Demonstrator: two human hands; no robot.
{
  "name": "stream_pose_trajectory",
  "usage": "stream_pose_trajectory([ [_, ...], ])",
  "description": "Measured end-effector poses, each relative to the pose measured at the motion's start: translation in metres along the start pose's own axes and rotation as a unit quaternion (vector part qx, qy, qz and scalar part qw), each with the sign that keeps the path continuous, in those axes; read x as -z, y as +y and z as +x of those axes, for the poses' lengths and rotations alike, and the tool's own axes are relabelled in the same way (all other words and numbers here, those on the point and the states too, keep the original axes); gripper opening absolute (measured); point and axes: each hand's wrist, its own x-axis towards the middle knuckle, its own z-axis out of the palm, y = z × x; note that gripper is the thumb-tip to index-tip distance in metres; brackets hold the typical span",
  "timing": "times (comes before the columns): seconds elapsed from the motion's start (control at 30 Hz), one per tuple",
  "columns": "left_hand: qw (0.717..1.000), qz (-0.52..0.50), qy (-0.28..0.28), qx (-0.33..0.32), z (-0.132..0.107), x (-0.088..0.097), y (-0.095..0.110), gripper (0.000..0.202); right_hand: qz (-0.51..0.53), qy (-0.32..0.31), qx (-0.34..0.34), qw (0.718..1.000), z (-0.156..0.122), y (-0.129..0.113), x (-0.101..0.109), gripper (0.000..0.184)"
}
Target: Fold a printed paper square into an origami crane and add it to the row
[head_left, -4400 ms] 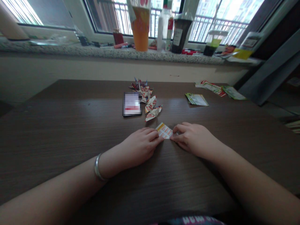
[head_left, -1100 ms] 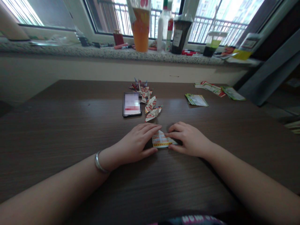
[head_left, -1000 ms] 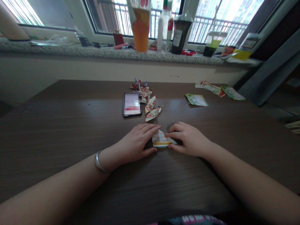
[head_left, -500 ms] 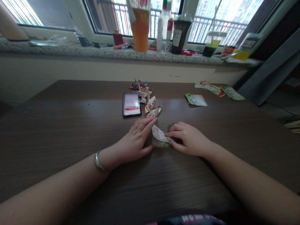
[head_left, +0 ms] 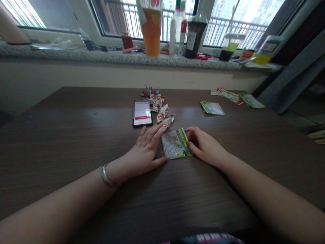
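Observation:
A green and white printed paper (head_left: 175, 144) lies spread out on the dark wooden table between my hands. My left hand (head_left: 147, 147) rests along its left side with fingers stretched, the thumb touching the lower left corner. At the right edge, my right hand (head_left: 205, 145) pinches the paper between bent fingers and thumb. Just beyond my left fingertips is a folded paper piece (head_left: 168, 120), the nearest in a row of red and white folded pieces (head_left: 157, 101). A phone (head_left: 142, 113) with a lit screen lies left of that row.
A stack of green printed papers (head_left: 212, 108) sits at the right, with more paper strips (head_left: 230, 96) behind it. On the stone windowsill (head_left: 101, 57) stand an orange drink cup (head_left: 151, 32), a dark cup (head_left: 195, 37), bottles and small items.
The paper was folded over toward the right and is now opened out flat, its green printed side showing. My right hand has shifted slightly with its right edge; my left hand has barely moved.

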Motion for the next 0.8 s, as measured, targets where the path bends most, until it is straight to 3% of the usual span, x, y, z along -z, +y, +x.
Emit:
stream_pose_trajectory([
  [0.1,1.000,0.014,0.014,-0.012,-0.001,-0.003,-0.001,0.086,0.016,0.036,0.030,0.999,0.001,0.007,-0.003,0.061],
  [0.3,0.997,0.052,0.004,-0.056,-0.001,-0.002,-0.003,0.056,-0.107,0.018,0.135,0.985,0.003,0.015,-0.004,0.042],
  [0.37,0.996,0.060,-0.003,-0.073,0.000,0.000,-0.002,0.050,-0.132,-0.001,0.159,0.978,0.003,0.015,-0.003,0.044],
  [0.6,0.991,0.074,-0.007,-0.114,0.002,0.003,-0.002,0.048,-0.164,-0.037,0.181,0.969,0.003,0.012,0.002,0.042],
  [0.8,0.991,0.072,-0.042,-0.105,0.002,0.004,-0.002,0.045,-0.127,-0.059,0.194,0.971,0.002,0.011,0.004,0.039],
])
